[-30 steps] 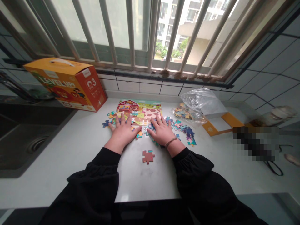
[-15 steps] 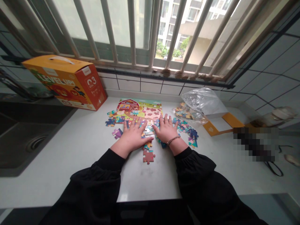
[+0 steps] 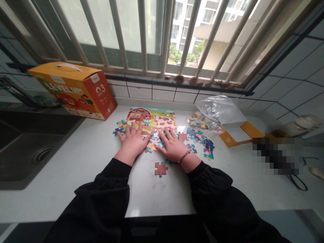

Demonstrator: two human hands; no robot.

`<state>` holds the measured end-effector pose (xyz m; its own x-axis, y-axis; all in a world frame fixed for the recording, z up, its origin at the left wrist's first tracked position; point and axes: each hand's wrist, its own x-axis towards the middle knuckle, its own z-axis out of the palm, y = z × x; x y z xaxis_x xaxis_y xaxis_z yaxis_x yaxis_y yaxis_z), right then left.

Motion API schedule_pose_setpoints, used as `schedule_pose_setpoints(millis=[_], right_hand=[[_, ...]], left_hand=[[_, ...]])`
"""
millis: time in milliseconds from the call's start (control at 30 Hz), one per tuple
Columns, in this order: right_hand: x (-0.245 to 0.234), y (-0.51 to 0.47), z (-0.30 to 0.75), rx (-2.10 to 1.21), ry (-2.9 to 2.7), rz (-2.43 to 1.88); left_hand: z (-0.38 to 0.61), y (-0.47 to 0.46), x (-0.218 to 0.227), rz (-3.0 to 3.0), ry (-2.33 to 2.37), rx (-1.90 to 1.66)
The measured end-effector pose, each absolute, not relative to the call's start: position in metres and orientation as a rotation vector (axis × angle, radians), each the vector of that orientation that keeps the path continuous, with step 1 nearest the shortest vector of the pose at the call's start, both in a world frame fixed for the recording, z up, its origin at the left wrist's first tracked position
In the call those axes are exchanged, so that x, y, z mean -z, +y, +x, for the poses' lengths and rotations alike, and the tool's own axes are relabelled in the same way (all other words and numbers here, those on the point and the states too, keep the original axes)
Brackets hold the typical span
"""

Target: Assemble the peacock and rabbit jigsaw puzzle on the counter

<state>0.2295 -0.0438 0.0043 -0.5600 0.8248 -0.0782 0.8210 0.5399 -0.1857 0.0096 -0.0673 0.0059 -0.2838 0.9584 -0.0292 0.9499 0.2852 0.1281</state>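
Note:
My left hand (image 3: 132,141) lies flat with its fingers spread over puzzle pieces at the lower left of a farm picture (image 3: 164,122) with a red barn and a spotted cow. Fingers also spread, my right hand (image 3: 173,145) rests on more pieces, partly hiding them. Between the two hands a patch of loose puzzle pieces (image 3: 151,147) shows. Nearer to me lies a single reddish-brown puzzle piece (image 3: 161,169), touched by neither hand. Several blue and teal puzzle pieces (image 3: 199,136) are scattered right of my right hand.
An orange puzzle box (image 3: 83,91) stands at the back left beside a dark sink (image 3: 30,148). A clear plastic bag (image 3: 217,109) with pieces in it and an open orange-and-white box part (image 3: 243,133) lie at the right. Behind the counter (image 3: 83,195) is a barred window.
My left hand has slid to the left over the pieces. My right hand has shifted slightly left and toward me, uncovering pieces on its right. The reddish-brown piece stays in place.

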Motion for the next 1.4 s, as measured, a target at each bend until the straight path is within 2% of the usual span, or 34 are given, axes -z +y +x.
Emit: schedule_pose_setpoints(millis=[500,667,1000,1233,1400], right_hand=[[0.003,-0.014,0.243,-0.232,-2.225,-2.050],[0.002,-0.015,0.240,-0.205,-2.316,-1.949],[-0.008,-0.038,0.229,-0.327,-2.820,-1.296],[-0.009,-0.048,0.225,-0.335,-2.846,-1.221],[-0.003,-0.041,0.226,-0.259,-2.697,-1.486]], left_hand=[[0.051,-0.088,-0.009,2.212,1.982,0.028],[0.041,-0.079,-0.004,2.152,2.111,-0.059],[0.005,-0.061,-0.003,1.802,2.419,-0.179],[-0.007,-0.062,-0.001,1.582,2.566,-0.278],[0.007,-0.069,-0.006,1.558,2.529,-0.264]])
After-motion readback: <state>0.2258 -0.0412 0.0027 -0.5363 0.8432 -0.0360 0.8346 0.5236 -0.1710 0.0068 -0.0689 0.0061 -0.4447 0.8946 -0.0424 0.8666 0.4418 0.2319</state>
